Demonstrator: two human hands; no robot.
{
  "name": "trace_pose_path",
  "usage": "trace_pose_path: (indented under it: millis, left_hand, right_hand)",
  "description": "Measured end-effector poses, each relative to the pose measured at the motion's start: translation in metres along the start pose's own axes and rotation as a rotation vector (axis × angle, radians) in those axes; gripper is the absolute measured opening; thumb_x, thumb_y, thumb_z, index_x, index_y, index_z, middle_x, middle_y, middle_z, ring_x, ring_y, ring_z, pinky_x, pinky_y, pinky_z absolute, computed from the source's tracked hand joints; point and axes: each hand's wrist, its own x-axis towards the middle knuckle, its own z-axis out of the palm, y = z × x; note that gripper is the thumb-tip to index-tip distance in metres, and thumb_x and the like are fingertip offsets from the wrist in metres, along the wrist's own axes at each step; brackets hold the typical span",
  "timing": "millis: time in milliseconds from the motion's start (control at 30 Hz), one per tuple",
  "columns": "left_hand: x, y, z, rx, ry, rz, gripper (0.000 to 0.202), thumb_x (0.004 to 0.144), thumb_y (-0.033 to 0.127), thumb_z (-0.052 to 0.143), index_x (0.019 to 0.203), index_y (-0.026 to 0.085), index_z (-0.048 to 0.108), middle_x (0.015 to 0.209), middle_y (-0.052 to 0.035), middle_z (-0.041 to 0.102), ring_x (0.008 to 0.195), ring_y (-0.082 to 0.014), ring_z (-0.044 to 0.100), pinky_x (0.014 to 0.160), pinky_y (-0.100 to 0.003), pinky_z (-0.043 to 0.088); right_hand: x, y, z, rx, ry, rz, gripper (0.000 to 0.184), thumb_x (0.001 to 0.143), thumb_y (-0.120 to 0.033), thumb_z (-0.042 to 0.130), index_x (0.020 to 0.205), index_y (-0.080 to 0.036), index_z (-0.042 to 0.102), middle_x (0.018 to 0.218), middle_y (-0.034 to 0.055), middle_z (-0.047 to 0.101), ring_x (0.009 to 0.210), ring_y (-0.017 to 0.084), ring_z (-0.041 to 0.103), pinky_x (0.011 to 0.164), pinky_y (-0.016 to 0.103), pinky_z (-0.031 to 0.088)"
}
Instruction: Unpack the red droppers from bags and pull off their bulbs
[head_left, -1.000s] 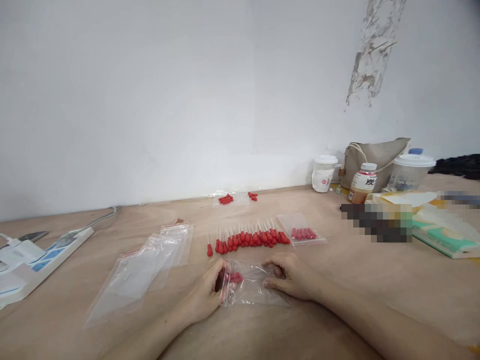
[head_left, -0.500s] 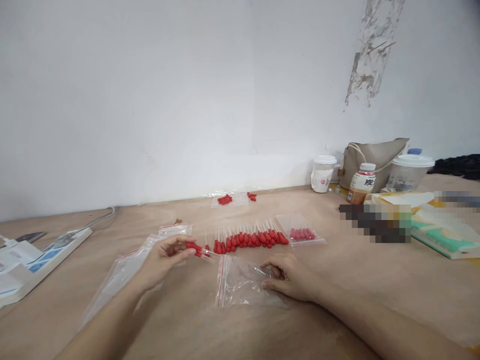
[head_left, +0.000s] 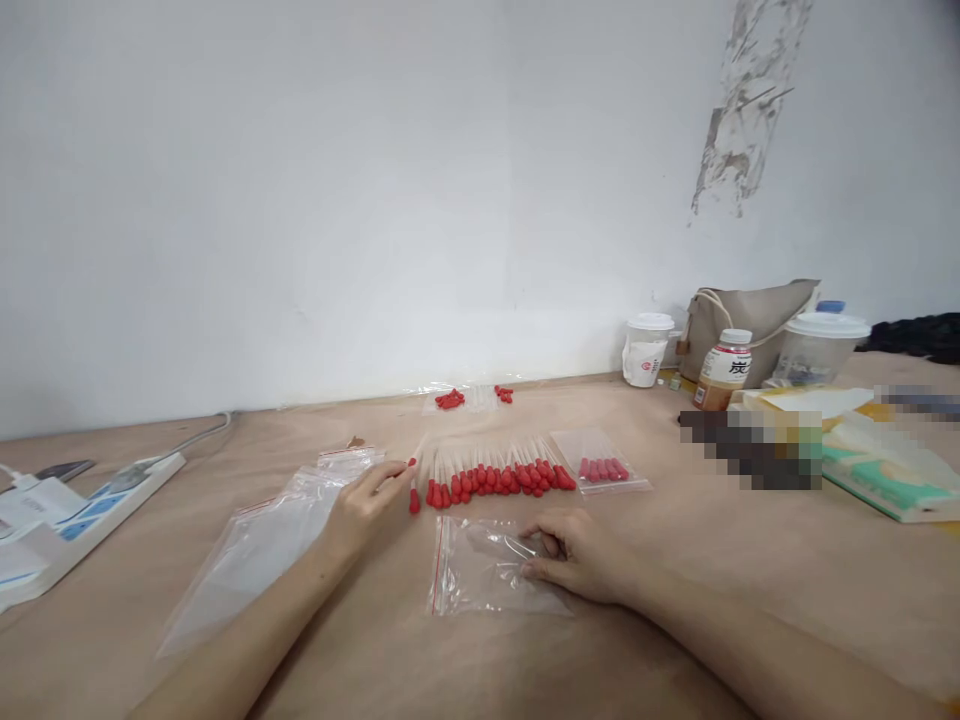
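My left hand (head_left: 369, 502) is closed, its fingertips pinching a dropper (head_left: 412, 462) by its red bulb; the clear stem points toward the wall. Just below it on the table lies a single dropper (head_left: 414, 501). A row of red-bulbed droppers (head_left: 491, 479) stretches to the right, stems toward the wall. In front of that row a clear zip bag (head_left: 480, 568) lies flat, its red-lined opening on the left. My right hand (head_left: 581, 555) is closed over the bag's right end, thumb and fingers curled on the plastic; part of that end is hidden.
A filled bag (head_left: 604, 466) of droppers lies right of the row. Several zip bags (head_left: 259, 540) overlap at left, near a power strip (head_left: 82, 530). More red bulbs (head_left: 450, 400) lie by the wall. A cup (head_left: 646, 350), a bottle (head_left: 724, 370) and a tissue pack (head_left: 885, 470) stand right.
My left hand has moved forward and right toward the row's left end, and the dropper stem has swung from pointing right to pointing at the wall. The right hand stays on the zip bag.
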Motion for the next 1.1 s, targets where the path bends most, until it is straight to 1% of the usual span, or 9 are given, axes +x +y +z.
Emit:
trace_pose_path:
  millis: [67, 167, 233, 367, 533, 633, 733, 900, 1100]
  left_hand:
    - [-0.001, 0.005, 0.007, 0.011, -0.075, 0.016, 0.027, 0.086, 0.016, 0.039, 0.099, 0.022, 0.061, 0.091, -0.0051, 0.064, 0.083, -0.0152, 0.061, 0.071, -0.027, 0.051]
    - [0.000, 0.012, 0.009, -0.049, -0.124, -0.085, 0.022, 0.084, 0.021, 0.043, 0.095, 0.021, 0.062, 0.089, -0.0048, 0.063, 0.079, -0.0150, 0.061, 0.071, -0.027, 0.051]
    - [0.001, 0.016, 0.008, -0.146, -0.159, -0.195, 0.021, 0.082, 0.025, 0.047, 0.098, 0.021, 0.061, 0.092, -0.0052, 0.062, 0.080, -0.0157, 0.060, 0.073, -0.028, 0.050]
    - [0.002, 0.022, 0.005, -0.367, -0.186, -0.486, 0.038, 0.076, 0.036, 0.054, 0.110, 0.020, 0.052, 0.104, -0.0064, 0.058, 0.088, -0.0186, 0.060, 0.077, -0.032, 0.050]
    - [-0.005, 0.017, 0.019, -0.457, -0.222, -0.810, 0.045, 0.082, 0.042, 0.041, 0.118, 0.016, 0.046, 0.125, -0.0121, 0.048, 0.114, -0.0239, 0.046, 0.094, -0.041, 0.038]
    - [-0.007, 0.010, 0.031, -0.465, -0.291, -0.829, 0.047, 0.083, 0.040, 0.039, 0.122, 0.014, 0.043, 0.128, -0.0138, 0.045, 0.120, -0.0244, 0.040, 0.100, -0.045, 0.029]
    - [-0.005, 0.004, 0.041, -0.536, -0.293, -0.844, 0.050, 0.081, 0.040, 0.040, 0.123, 0.013, 0.040, 0.128, -0.0153, 0.045, 0.119, -0.0234, 0.041, 0.100, -0.043, 0.029]
    - [-0.002, 0.002, 0.048, -0.693, -0.238, -0.900, 0.049, 0.082, 0.041, 0.038, 0.123, 0.013, 0.036, 0.119, -0.0153, 0.050, 0.110, -0.0196, 0.050, 0.095, -0.037, 0.037]
    - [-0.006, 0.007, 0.044, -0.643, -0.120, -0.904, 0.037, 0.083, 0.037, 0.038, 0.112, 0.015, 0.044, 0.116, -0.0126, 0.052, 0.107, -0.0197, 0.051, 0.092, -0.038, 0.039]
  right_hand:
    - [0.000, 0.000, 0.000, 0.004, -0.002, -0.001, 0.032, 0.071, -0.046, 0.058, 0.091, -0.021, 0.061, 0.064, -0.0017, 0.055, 0.057, 0.010, 0.045, 0.054, 0.020, 0.031]
    - [0.001, 0.000, -0.001, 0.007, -0.007, -0.001, 0.032, 0.071, -0.046, 0.058, 0.091, -0.021, 0.061, 0.064, -0.0018, 0.054, 0.057, 0.010, 0.045, 0.054, 0.020, 0.030]
    - [0.001, 0.000, -0.001, 0.009, -0.015, -0.005, 0.032, 0.071, -0.046, 0.058, 0.091, -0.021, 0.061, 0.064, -0.0020, 0.054, 0.057, 0.010, 0.045, 0.054, 0.020, 0.031]
    - [0.000, 0.001, 0.000, 0.008, -0.017, -0.004, 0.033, 0.072, -0.046, 0.057, 0.092, -0.022, 0.061, 0.065, -0.0024, 0.055, 0.057, 0.009, 0.045, 0.054, 0.020, 0.031]
    - [0.001, 0.002, 0.001, -0.002, -0.019, 0.002, 0.033, 0.072, -0.047, 0.056, 0.092, -0.021, 0.061, 0.064, -0.0020, 0.055, 0.056, 0.010, 0.045, 0.054, 0.020, 0.031]
    - [0.000, 0.002, 0.001, 0.001, -0.016, -0.005, 0.033, 0.072, -0.047, 0.056, 0.092, -0.021, 0.061, 0.065, -0.0017, 0.055, 0.057, 0.010, 0.045, 0.054, 0.021, 0.032]
    - [0.000, 0.002, 0.001, 0.000, -0.021, -0.003, 0.034, 0.072, -0.047, 0.056, 0.093, -0.021, 0.061, 0.065, -0.0012, 0.056, 0.057, 0.010, 0.046, 0.055, 0.021, 0.032]
    - [0.000, 0.001, -0.001, -0.020, -0.022, -0.041, 0.032, 0.073, -0.046, 0.056, 0.093, -0.022, 0.062, 0.065, -0.0012, 0.056, 0.058, 0.010, 0.047, 0.055, 0.021, 0.033]
    - [-0.001, 0.001, -0.003, -0.018, 0.001, -0.092, 0.026, 0.080, -0.038, 0.050, 0.096, -0.021, 0.061, 0.071, 0.0007, 0.057, 0.061, 0.011, 0.049, 0.060, 0.022, 0.036]
